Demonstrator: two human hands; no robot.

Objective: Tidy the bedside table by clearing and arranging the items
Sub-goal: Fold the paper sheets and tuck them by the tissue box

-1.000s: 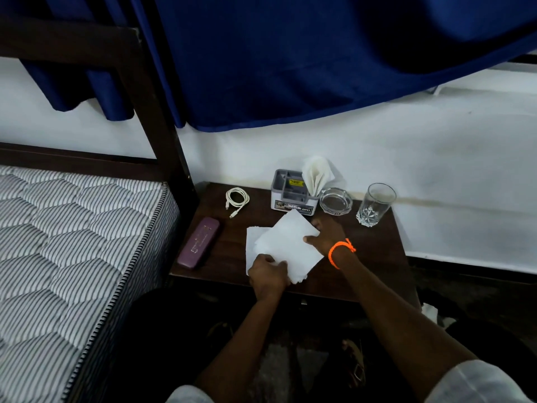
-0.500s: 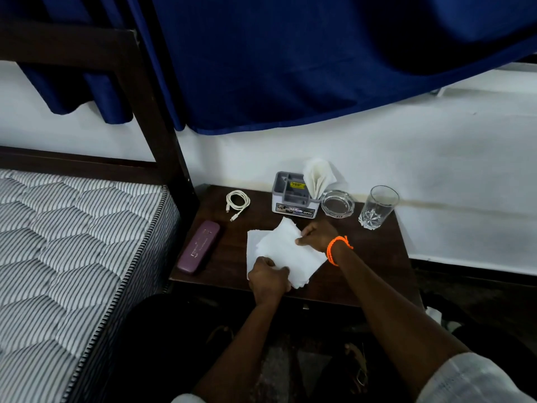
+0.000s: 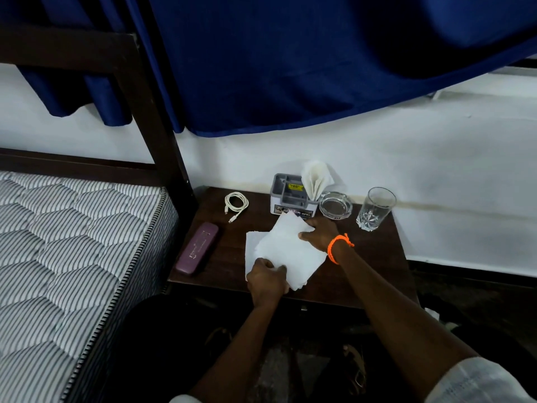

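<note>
1. Mattress [image 3: 58, 242] lies at far left; a purple case [image 3: 197, 248] and coiled white cable [image 3: 236, 203] sit on the bedside table [image 3: 372, 266].
2. Left hand [image 3: 267, 282] pinches the white tissues [image 3: 287, 251] at mid-table.
3. Right hand [image 3: 321, 232] grips their far edge, fingers curled.
4. Organizer [image 3: 289, 194], ashtray [image 3: 335, 205] and glass [image 3: 374, 209] stand behind.

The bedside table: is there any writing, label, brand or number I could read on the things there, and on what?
"OPEL": seems to read so on the front strip of the grey organizer; the rest of that strip is blurred.
Yellow sticker inside the organizer: dark print, too small to read.
Purple case: pale lettering on the lid, too blurred to read.
Ashtray: a small dark mark at its near rim, unreadable.
Glass, cable, papers: no text seen.
</note>
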